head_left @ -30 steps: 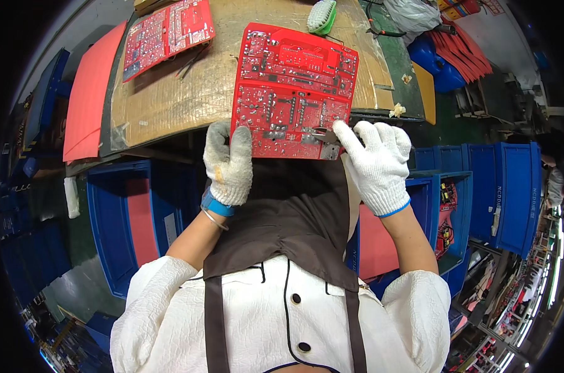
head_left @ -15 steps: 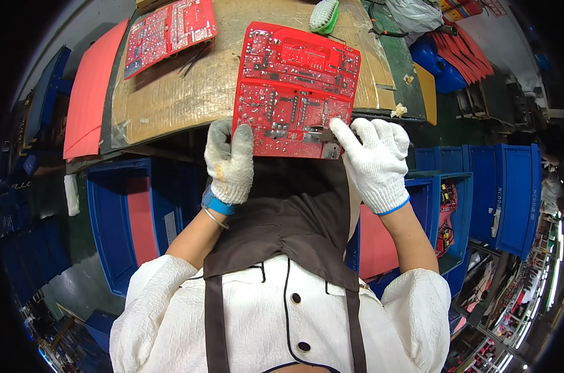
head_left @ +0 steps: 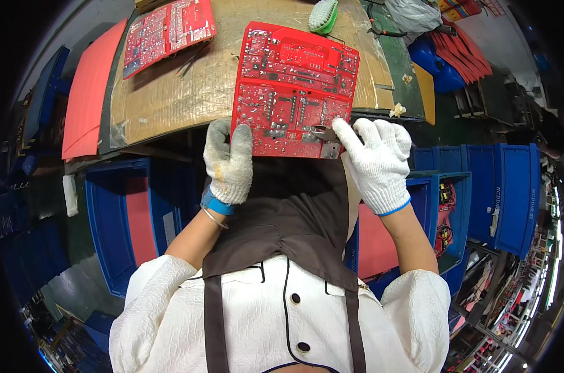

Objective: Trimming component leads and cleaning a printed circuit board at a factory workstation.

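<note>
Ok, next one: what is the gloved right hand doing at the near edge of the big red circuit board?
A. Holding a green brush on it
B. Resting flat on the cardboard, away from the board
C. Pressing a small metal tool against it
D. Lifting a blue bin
C. The right hand holds a small metal tool whose tip meets the red circuit board, while the left hand grips the board's near left corner.

The right hand [head_left: 376, 163] has slid slightly left along the red circuit board [head_left: 292, 90].
</note>
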Motion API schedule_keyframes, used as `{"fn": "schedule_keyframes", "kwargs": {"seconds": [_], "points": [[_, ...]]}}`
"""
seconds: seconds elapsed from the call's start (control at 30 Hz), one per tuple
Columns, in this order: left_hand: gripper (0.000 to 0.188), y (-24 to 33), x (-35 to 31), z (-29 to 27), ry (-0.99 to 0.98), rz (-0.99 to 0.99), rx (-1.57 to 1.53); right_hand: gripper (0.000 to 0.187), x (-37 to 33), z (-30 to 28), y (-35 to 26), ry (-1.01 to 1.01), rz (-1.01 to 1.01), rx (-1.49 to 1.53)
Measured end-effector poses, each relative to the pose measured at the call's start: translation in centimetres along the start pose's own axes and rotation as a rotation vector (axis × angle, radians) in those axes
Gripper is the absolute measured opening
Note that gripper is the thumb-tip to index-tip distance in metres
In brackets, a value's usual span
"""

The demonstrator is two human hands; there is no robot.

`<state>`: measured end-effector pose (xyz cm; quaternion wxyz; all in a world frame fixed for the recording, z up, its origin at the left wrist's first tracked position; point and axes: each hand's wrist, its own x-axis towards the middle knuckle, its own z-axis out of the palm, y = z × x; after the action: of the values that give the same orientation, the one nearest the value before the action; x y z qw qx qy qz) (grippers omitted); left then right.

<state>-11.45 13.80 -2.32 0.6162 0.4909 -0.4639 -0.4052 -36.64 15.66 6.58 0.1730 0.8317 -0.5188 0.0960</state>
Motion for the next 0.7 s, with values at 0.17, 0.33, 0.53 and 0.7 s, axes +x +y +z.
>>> {"fn": "schedule_keyframes", "kwargs": {"seconds": [0.17, 0.33, 0.53, 0.7], "points": [[0.021, -0.22, 0.07, 0.02, 0.014, 0.014, 0.027, 0.062, 0.17, 0.21, -0.08, 0.017, -0.022, 0.008], [0.021, -0.28, 0.08, -0.19, 0.003, 0.026, 0.067, 0.06, 0.21, -0.23, -0.03, 0.0, -0.013, 0.016], [0.023, 0.13, 0.07, 0.07, -0.002, 0.002, -0.001, 0.056, 0.14, -0.22, 0.05, 0.012, -0.016, 0.014], [0.022, 0.19, -0.04, 0.02, 0.005, -0.001, 0.02, 0.054, 0.1, -0.21, -0.21, 0.01, -0.002, -0.003]]}}
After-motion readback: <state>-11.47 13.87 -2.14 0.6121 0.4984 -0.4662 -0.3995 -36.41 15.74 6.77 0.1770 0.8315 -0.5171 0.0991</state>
